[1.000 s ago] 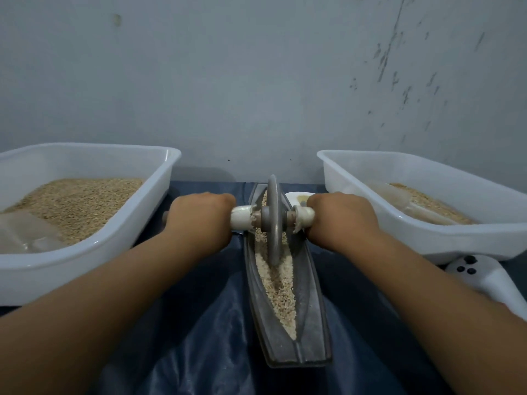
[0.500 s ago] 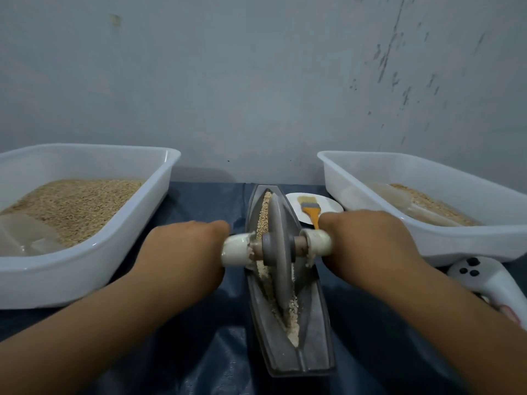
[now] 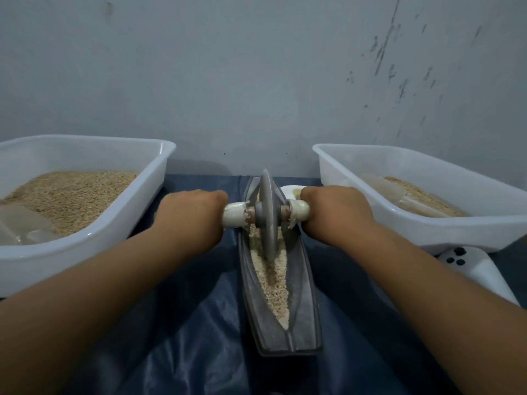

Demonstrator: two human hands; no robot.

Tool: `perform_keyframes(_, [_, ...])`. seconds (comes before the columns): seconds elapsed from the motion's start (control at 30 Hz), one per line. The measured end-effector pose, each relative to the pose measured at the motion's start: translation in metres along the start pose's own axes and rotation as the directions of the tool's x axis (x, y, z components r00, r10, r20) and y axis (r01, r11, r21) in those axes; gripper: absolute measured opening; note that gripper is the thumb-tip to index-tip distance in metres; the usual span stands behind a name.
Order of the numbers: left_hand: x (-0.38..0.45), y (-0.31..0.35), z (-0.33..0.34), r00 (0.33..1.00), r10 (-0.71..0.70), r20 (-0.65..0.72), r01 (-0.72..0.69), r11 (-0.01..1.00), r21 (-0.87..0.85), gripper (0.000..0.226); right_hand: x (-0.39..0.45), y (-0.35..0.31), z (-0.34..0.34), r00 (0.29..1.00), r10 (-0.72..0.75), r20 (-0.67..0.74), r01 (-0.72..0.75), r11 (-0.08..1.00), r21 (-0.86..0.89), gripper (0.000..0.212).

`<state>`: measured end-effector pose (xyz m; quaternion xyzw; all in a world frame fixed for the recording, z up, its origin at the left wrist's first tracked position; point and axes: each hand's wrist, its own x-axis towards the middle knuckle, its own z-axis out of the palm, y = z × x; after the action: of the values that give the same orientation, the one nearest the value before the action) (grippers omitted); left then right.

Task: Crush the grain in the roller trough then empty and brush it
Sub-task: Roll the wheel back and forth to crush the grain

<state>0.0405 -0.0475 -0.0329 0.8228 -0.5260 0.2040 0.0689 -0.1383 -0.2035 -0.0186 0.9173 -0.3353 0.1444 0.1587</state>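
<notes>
Gripping the white handle ends of the grey disc-shaped metal roller [image 3: 267, 215], the left hand [image 3: 189, 218] and right hand [image 3: 333, 213] each curl around one side. The roller stands upright in the far half of the long grey boat-shaped trough [image 3: 306, 280], on pale crushed grain [image 3: 275, 283], mid-tabletop on dark blue plastic sheeting [image 3: 199, 337].
</notes>
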Motion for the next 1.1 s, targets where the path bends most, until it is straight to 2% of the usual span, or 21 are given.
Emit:
perform_keyframes(0.13, [-0.027,0.008,-0.023,0.998,0.011,0.054,-0.013,0.999,0.032,0.030,-0.036,0.001,-0.023,0.986,0.013,0.169,-0.023,0.998,0.057,0.009])
perform_keyframes(0.27, [-0.056,0.009,-0.043,0.997,0.019,0.081,-0.023,0.998,0.053,0.028,-0.075,0.006,-0.049,0.986,-0.022,0.164,0.010,0.997,0.077,0.011])
perform_keyframes(0.4, [-0.057,0.006,-0.044,0.998,0.021,0.061,-0.025,0.997,0.075,0.027,-0.074,0.005,-0.050,0.983,-0.017,0.181,0.005,0.998,0.070,0.014])
perform_keyframes(0.47, [-0.047,0.008,-0.033,0.999,0.030,0.019,-0.032,0.995,0.095,0.031,-0.061,0.002,-0.036,0.988,0.018,0.151,-0.023,0.999,0.034,0.017])
perform_keyframes(0.6, [-0.008,0.006,-0.009,0.999,0.010,-0.035,-0.008,0.999,0.052,0.027,-0.015,0.001,0.003,0.996,0.084,0.025,-0.085,0.996,0.021,0.005])
perform_keyframes(0.67, [0.016,0.004,-0.001,0.998,-0.003,-0.055,0.006,0.999,0.041,0.023,0.009,0.002,0.015,0.996,0.085,-0.011,-0.085,0.996,0.037,0.009])
perform_keyframes(0.83, [0.042,-0.001,0.010,0.997,-0.002,-0.079,0.006,0.998,0.055,0.025,0.032,0.008,0.030,0.994,0.094,-0.049,-0.090,0.992,0.083,0.018])
perform_keyframes(0.93, [0.037,0.000,0.012,0.993,0.022,-0.118,-0.011,0.996,0.094,0.026,0.025,0.008,0.034,0.994,0.098,-0.042,-0.094,0.992,0.084,0.010])
perform_keyframes(1.1, [0.025,0.003,0.006,0.998,0.005,-0.061,-0.001,0.997,0.071,0.022,0.014,0.003,0.025,0.995,0.092,-0.030,-0.089,0.993,0.083,0.012])
